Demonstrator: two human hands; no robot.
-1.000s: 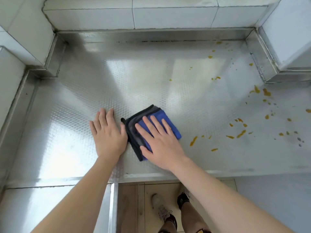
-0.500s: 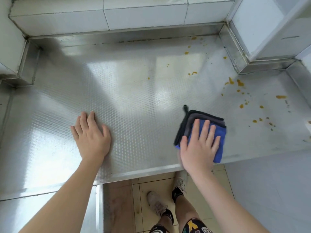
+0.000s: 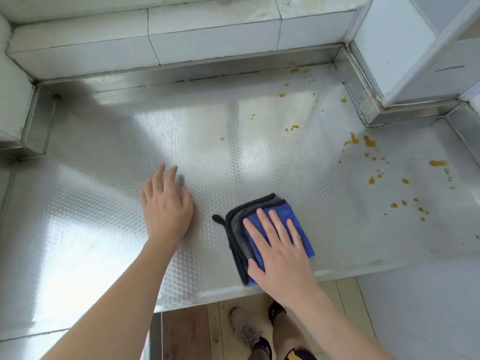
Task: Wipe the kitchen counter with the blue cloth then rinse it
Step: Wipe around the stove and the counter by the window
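Near the front edge of the steel counter (image 3: 104, 229), right of centre, lies the blue cloth (image 3: 291, 216), folded into a thick square with grey inner layers and a dark bound edge showing along its left side; a small black hanging loop (image 3: 217, 219) pokes out at the left corner. Right hand (image 3: 278, 253) lies flat on top of it, fingers straight and spread, palm pressing down, nothing curled round the fabric. Left hand (image 3: 166, 209) rests flat on the bare embossed metal just beside the cloth, fingers straight, bracing only. Judgement: the cloth looks like soft, light microfibre, several plies deep, so it should slide readily under flat palm pressure but may unfold or bunch if pushed from one corner; pressing through the middle of the stack keeps it together. For rinsing, it would be best gathered in a full fist round the folded bulk, not lifted by the loop. Orange-yellow splatters (image 3: 368, 142) sit well apart to the right and toward the back wall, untouched, so wiping is judged only partly done. White wall tiles (image 3: 207, 40) back the counter; no tap or sink in view.
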